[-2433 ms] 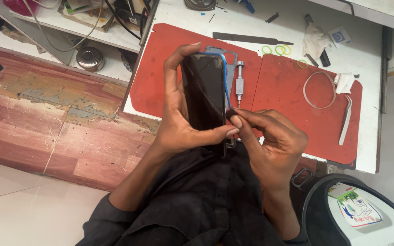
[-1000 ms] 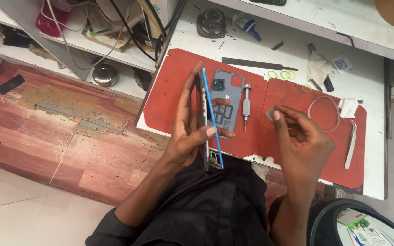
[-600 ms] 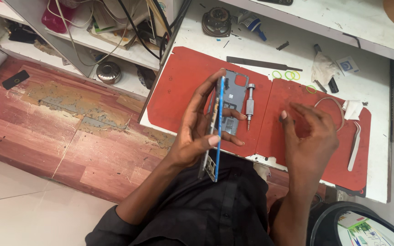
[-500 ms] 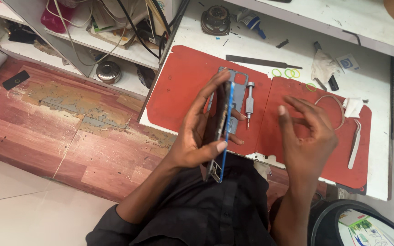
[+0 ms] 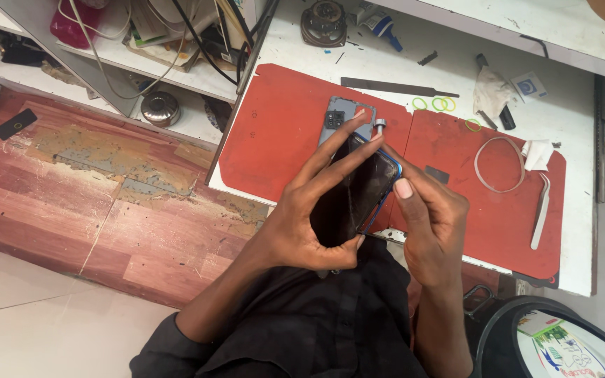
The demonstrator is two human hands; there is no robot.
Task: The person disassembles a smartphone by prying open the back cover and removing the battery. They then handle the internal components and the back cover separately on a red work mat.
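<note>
A black smartphone (image 5: 353, 192) with a blue frame is held over the near edge of the red mat (image 5: 274, 133), dark screen facing up. My left hand (image 5: 309, 210) grips it from the left side and bottom, fingers stretched across the glass. My right hand (image 5: 430, 217) touches the phone's right edge, thumb pressed near its upper right corner. A grey phone back cover (image 5: 341, 115) lies on the mat just beyond the phone, and a small screwdriver (image 5: 379, 127) shows beside it.
A white worktable (image 5: 575, 105) carries the red mat, a long flat file (image 5: 397, 87), yellow-green rubber bands (image 5: 439, 104), a loop of white band (image 5: 498, 163), white tweezers (image 5: 540, 210) and a round metal part (image 5: 323, 21). Cables fill the shelf (image 5: 176, 42) at left. A black round stool (image 5: 561, 343) stands at lower right.
The phone has turned from edge-on to screen up. My right hand moved from hovering over the mat to the phone's right edge.
</note>
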